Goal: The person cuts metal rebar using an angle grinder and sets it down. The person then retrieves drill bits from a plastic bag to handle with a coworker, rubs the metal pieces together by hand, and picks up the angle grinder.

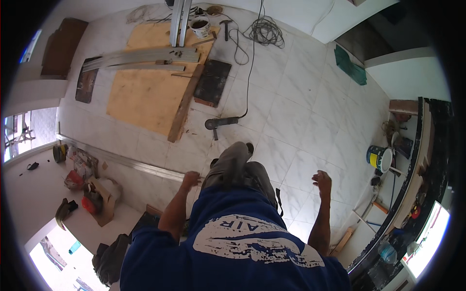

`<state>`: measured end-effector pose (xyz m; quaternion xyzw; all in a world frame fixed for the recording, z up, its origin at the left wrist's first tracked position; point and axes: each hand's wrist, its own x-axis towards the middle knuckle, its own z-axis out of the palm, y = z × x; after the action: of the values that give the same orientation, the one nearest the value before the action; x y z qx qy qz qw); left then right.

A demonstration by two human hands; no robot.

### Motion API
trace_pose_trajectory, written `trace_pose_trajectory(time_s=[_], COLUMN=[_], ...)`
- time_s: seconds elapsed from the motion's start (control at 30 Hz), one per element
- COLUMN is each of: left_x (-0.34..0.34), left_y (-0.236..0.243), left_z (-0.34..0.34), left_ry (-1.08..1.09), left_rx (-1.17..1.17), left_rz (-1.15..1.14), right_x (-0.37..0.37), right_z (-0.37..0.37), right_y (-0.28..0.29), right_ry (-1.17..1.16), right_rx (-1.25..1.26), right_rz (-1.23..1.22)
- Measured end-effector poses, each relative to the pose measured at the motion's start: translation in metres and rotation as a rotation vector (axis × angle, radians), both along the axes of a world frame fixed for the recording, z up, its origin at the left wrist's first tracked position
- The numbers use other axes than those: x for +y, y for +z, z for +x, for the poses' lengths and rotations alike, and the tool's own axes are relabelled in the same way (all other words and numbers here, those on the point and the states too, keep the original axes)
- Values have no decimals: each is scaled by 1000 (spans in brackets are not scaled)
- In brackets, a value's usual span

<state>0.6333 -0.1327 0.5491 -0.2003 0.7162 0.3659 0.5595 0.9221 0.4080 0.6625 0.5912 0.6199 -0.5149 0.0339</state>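
Observation:
My left hand [191, 179] hangs beside my left thigh, its fingers loosely bent and apart, with nothing seen in it. Out to my right, my right hand [322, 182] is held over the tiles, fingers spread and slightly curled, empty as well. Neither hand touches a thing. Just ahead of my feet an angle grinder [222, 122] lies on the floor, its black cord [251, 68] running away toward a coiled cable [267, 33]. Nearest to my left hand is a long metal profile [145, 167] on the floor.
A yellowish board [145, 94] lies ahead left, bearing metal channels [145, 54] and a white bucket [200, 27]. Beside it are a dark slab [213, 80] and a hammer [225, 28]. Green cloth [349, 65] lies far right. A paint bucket [381, 159] stands by the right-hand shelving.

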Motion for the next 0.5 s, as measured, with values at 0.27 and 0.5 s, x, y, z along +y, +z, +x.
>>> trace_pose_trajectory(time_s=[0.27,0.5], left_x=[23,-21], left_y=[72,45], left_z=[-63,-45], left_ry=[223,270], left_rx=[269,206], left_rz=[-84,-116], right_x=[-75,-100], right_z=[-45,-129], right_y=[-129,-162], right_ry=[348,846], right_rx=[-33,-41], right_rz=[-300,45])
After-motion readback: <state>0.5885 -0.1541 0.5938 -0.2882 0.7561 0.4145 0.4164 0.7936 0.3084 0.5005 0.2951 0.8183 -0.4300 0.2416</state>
